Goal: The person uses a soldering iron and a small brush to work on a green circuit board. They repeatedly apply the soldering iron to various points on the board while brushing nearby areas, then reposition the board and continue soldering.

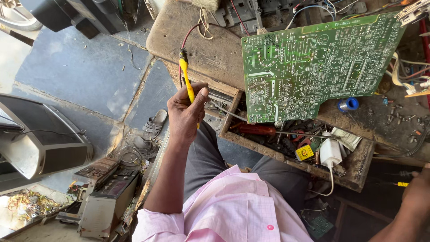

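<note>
The left hand (186,112) holds a yellow brush (187,80), its grip pinched around the handle, bristles up and clear of the work. Right of that grip, a green circuit board (313,67) stands tilted on the tabletop (197,45); no brushing contact shows yet. Below the board, an open drawer (354,172) holds a red screwdriver (255,130), a white charger (330,153) and small parts. The right hand (416,197) is mostly out of frame; I cannot tell its grip.
</note>
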Motion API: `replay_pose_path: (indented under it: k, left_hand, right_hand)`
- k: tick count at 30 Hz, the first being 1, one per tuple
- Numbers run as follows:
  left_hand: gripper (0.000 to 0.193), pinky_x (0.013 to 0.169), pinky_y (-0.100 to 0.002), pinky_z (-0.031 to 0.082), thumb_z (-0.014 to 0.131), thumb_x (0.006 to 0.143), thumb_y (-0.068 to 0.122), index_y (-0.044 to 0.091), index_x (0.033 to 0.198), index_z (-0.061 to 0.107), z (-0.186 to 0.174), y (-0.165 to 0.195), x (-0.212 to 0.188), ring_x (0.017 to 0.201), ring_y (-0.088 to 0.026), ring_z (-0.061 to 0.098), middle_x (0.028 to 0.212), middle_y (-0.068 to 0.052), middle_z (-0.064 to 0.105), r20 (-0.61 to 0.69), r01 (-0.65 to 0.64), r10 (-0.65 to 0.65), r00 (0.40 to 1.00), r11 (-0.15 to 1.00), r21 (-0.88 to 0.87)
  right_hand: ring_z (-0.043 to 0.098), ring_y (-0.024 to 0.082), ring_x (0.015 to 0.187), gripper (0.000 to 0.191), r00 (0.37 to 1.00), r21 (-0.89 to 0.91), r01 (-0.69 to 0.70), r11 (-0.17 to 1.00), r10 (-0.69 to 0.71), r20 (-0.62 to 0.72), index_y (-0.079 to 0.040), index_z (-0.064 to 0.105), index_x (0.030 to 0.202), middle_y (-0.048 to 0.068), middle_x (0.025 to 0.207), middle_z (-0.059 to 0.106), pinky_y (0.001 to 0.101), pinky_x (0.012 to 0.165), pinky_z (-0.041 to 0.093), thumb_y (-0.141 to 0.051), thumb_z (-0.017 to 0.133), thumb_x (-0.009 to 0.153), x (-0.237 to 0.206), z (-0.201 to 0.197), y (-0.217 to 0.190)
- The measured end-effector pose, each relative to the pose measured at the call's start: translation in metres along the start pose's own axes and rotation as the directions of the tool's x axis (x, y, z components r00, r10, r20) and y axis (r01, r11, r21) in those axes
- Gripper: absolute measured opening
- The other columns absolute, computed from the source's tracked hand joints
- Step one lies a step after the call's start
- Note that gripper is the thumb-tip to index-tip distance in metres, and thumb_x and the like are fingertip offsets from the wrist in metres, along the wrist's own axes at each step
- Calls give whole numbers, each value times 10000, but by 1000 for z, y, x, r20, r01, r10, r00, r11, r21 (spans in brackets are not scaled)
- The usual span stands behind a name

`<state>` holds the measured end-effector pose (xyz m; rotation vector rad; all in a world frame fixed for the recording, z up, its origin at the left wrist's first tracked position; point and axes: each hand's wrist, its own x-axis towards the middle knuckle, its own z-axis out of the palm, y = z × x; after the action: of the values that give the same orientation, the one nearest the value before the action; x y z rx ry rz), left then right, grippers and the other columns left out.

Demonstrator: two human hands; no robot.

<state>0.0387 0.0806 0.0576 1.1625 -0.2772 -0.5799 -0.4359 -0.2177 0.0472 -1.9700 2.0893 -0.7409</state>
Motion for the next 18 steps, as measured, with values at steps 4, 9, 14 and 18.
replay_pose_path:
  k: [4, 9, 14, 18]
  left_hand:
    - [282, 458, -202, 387, 771, 957, 189, -19, 1145, 735, 1, -2, -2, 538, -22, 510, 793, -57, 705, -5, 9, -9, 1000, 1000, -6]
    - [258, 461, -201, 377, 771, 963, 179, -18, 1127, 742, 1, -6, -4, 545, -21, 503, 776, -44, 698, -8, 16, -16, 1000, 1000, 5]
    - [244, 455, -204, 359, 768, 969, 175, -16, 1118, 743, 2, -6, -5, 530, -23, 478, 694, 6, 607, 6, 15, -14, 1000, 999, -39]
    - [244, 451, -207, 360, 769, 963, 181, -13, 1110, 747, 4, -1, -5, 522, -28, 488, 669, 17, 591, 9, 11, -11, 1000, 1000, -5]
  right_hand:
    - [614, 172, 758, 419, 1000, 1, 9, 1000, -9, 13, -20, 674, 1186, 121, 1002, 717, 361, 656, 480, -315, 377, 1216, -6, -8, -14]
    - [613, 198, 719, 401, 996, -74, -87, 993, 89, 28, -12, 671, 1185, 147, 959, 692, 364, 616, 488, -314, 407, 1196, 7, -3, -4]
    - [629, 209, 740, 333, 999, -21, -29, 999, 30, 35, -3, 669, 1180, 155, 965, 689, 361, 636, 505, -251, 446, 1174, 18, -4, 50]
    - [643, 217, 757, 280, 1000, 23, 18, 1000, -18, 2, 4, 667, 1176, 162, 970, 686, 357, 652, 519, -202, 478, 1156, 11, -22, 88]
